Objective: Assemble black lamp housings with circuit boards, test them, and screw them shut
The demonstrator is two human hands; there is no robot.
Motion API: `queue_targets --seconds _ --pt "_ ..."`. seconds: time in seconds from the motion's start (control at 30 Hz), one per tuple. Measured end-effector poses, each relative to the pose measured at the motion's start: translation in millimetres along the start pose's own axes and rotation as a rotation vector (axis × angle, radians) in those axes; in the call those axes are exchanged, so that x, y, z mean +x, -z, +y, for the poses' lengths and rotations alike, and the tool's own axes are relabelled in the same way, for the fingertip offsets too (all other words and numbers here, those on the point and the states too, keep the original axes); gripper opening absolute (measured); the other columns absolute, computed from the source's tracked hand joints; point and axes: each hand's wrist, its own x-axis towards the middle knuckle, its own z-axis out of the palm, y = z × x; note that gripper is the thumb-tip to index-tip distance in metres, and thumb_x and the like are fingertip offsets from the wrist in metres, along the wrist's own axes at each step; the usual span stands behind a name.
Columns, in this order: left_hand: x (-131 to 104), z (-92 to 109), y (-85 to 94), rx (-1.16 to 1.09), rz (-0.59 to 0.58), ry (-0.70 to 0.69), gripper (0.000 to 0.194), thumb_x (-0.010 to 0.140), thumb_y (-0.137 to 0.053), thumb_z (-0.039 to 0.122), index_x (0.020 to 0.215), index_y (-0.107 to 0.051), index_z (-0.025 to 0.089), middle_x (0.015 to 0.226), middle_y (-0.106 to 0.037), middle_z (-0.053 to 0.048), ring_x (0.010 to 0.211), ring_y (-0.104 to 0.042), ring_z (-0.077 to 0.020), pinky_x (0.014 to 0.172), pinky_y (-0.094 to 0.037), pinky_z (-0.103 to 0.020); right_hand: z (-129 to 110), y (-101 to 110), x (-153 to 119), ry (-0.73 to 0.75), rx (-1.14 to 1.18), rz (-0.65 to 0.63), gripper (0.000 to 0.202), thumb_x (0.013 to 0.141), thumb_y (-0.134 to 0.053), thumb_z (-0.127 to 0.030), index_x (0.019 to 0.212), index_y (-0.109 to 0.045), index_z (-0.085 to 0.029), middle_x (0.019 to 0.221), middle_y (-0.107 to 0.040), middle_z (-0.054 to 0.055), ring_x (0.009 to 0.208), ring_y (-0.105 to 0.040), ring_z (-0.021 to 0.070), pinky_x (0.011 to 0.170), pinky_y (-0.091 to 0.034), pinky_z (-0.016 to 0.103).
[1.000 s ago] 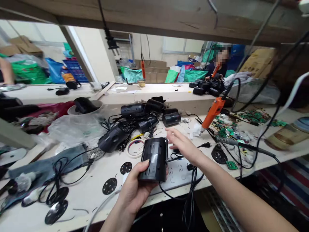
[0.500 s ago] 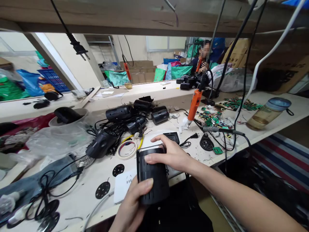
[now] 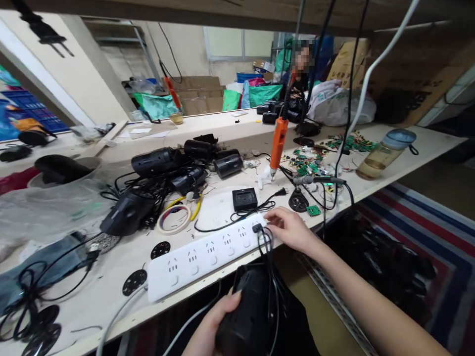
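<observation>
My left hand (image 3: 218, 316) is wrapped round a black cylindrical device (image 3: 247, 311) at the bottom centre, below the table's front edge. Black cords run from the device up to a black plug (image 3: 257, 228) in the right end of a long white power strip (image 3: 208, 252). At that end of the strip is my right hand (image 3: 287, 227), its fingers bent beside the plug; whether they pinch anything cannot be made out. Behind the strip lies a square black part (image 3: 245, 199) with a cord.
An orange electric screwdriver (image 3: 278, 143) hangs over the table. Black devices (image 3: 159, 160) and a tape roll (image 3: 173, 219) lie left; a soldering iron (image 3: 319, 180), green circuit boards (image 3: 313, 210) and a bottle (image 3: 386, 153) are right. A person (image 3: 300, 74) sits behind.
My right hand has left the top of the black device and moved to the right end of the power strip. My left hand has lowered the device. The view has shifted right.
</observation>
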Motion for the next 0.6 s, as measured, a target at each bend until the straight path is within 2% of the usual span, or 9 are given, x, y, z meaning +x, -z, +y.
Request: queue_targets --seconds 0.07,0.17,0.3,0.43,0.5,0.6 --pt "13 3 -10.1 0.053 -0.02 0.093 0.051 0.079 -0.065 0.048 0.118 -0.059 0.016 0.068 -0.072 -0.01 0.06 -0.071 -0.0317 0.059 -0.056 -0.045 -5 -4 2 0.022 -0.054 -0.066 0.027 0.073 -0.069 -0.016 0.099 -0.066 -0.019 0.098 -0.062 0.004 0.085 -0.06 0.0173 0.076 -0.049 0.029" --pt "36 3 -26.9 0.108 -0.023 0.159 0.05 0.082 -0.058 0.052 0.116 -0.057 0.016 0.067 -0.071 -0.01 0.057 -0.07 -0.0299 0.05 -0.055 -0.037 -14 -5 11 0.032 -0.148 -0.156 0.044 0.071 -0.077 -0.019 0.113 -0.062 -0.019 0.104 -0.059 0.006 0.093 -0.059 0.0193 0.085 -0.047 0.032" --pt "71 -2 -46.5 0.149 0.019 0.256 0.048 0.084 -0.053 0.055 0.098 -0.061 0.01 0.065 -0.069 -0.011 0.056 -0.069 -0.0283 0.047 -0.054 -0.034 -21 -4 31 -0.041 -0.271 -0.321 0.066 0.064 -0.083 -0.023 0.124 -0.057 -0.016 0.113 -0.058 0.013 0.097 -0.06 0.0251 0.088 -0.046 0.036" --pt "96 -6 -62.1 0.148 0.065 0.331 0.046 0.085 -0.051 0.054 0.084 -0.062 0.009 0.061 -0.067 -0.011 0.054 -0.068 -0.0263 0.048 -0.054 -0.033 -25 -1 48 -0.12 -0.342 -0.467 0.07 0.061 -0.085 -0.026 0.125 -0.057 -0.019 0.108 -0.064 0.011 0.098 -0.062 0.0275 0.081 -0.048 0.031" --pt "101 -7 -66.8 0.138 0.075 0.327 0.044 0.085 -0.054 0.053 0.081 -0.061 0.01 0.061 -0.067 -0.012 0.055 -0.067 -0.026 0.049 -0.054 -0.033 -26 1 51 -0.139 -0.352 -0.522 0.07 0.061 -0.086 -0.027 0.125 -0.057 -0.021 0.103 -0.067 0.007 0.092 -0.064 0.0251 0.074 -0.048 0.026" --pt "101 -7 -69.2 0.113 0.096 0.305 0.04 0.082 -0.059 0.051 0.078 -0.061 0.011 0.06 -0.067 -0.011 0.056 -0.067 -0.0246 0.053 -0.055 -0.032 -28 4 51 -0.145 -0.361 -0.566 0.066 0.067 -0.082 -0.03 0.127 -0.055 -0.023 0.104 -0.069 0.004 0.089 -0.065 0.0214 0.069 -0.047 0.023"
